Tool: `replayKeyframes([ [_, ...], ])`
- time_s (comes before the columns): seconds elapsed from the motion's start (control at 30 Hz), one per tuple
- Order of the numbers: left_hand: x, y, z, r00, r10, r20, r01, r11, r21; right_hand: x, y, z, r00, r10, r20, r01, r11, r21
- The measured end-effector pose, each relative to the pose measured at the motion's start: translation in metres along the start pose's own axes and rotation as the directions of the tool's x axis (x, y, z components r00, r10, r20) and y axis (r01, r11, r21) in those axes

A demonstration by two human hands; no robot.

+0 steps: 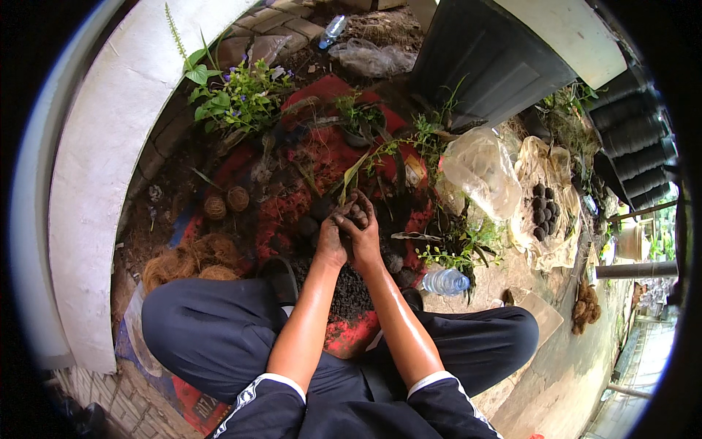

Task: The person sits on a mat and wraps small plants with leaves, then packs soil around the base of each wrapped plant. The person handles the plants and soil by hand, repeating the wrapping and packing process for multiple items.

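Observation:
My left hand [332,236] and my right hand [362,230], both smeared with dark soil, are cupped together in front of me. Long green-yellow leaves of a plant [354,174] rise from between the fingertips; its base is hidden in my grip. Below my wrists, a heap of crumbly dark soil [351,296] lies on a soiled red sheet [340,343]. Dark round soil balls [308,225] sit just left of my hands, partly in shadow. Two fibre-wrapped balls [226,203] rest farther left, above a tangle of brown coir fibre [192,258].
A clear water bottle [447,282] lies by my right knee. Beyond it, several dark balls [544,211] rest on a plastic sheet [529,153], beside a clear plastic bag [482,170]. A flowering plant [241,99], small potted plant [359,129] and black panel [488,60] stand ahead.

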State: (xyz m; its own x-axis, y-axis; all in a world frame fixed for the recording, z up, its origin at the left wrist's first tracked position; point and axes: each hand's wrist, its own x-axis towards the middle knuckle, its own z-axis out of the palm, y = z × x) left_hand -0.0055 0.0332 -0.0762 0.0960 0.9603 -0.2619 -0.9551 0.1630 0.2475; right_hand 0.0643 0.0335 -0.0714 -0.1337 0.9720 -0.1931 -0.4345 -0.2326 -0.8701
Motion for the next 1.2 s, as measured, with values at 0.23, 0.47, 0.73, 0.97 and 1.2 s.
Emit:
replayKeyframes([
  [0.23, -0.006, 0.009, 0.016, 0.999, -0.018, 0.028, 0.023, 0.984, -0.177, -0.009, -0.032, 0.009, 0.987, -0.048, 0.15, -0.001, 0.951, 0.31],
  [0.47, -0.014, 0.005, 0.03, 0.996, 0.07, 0.054, -0.071, 0.997, 0.017, -0.012, -0.035, 0.019, 0.982, -0.187, 0.033, 0.187, 0.982, 0.003],
  [0.73, -0.018, 0.007, 0.042, 0.998, 0.055, 0.019, -0.056, 0.993, 0.106, -0.015, -0.033, 0.018, 0.979, -0.198, 0.039, 0.196, 0.98, 0.045],
  [0.97, -0.021, 0.022, 0.056, 0.942, 0.052, -0.33, 0.059, 0.946, 0.319, -0.01, -0.047, 0.004, 0.985, -0.16, 0.057, 0.155, 0.984, 0.093],
  [1.2, -0.021, 0.024, 0.058, 0.926, 0.072, -0.372, 0.083, 0.92, 0.383, 0.001, -0.064, -0.027, 0.891, -0.397, -0.22, 0.238, 0.821, -0.518],
])
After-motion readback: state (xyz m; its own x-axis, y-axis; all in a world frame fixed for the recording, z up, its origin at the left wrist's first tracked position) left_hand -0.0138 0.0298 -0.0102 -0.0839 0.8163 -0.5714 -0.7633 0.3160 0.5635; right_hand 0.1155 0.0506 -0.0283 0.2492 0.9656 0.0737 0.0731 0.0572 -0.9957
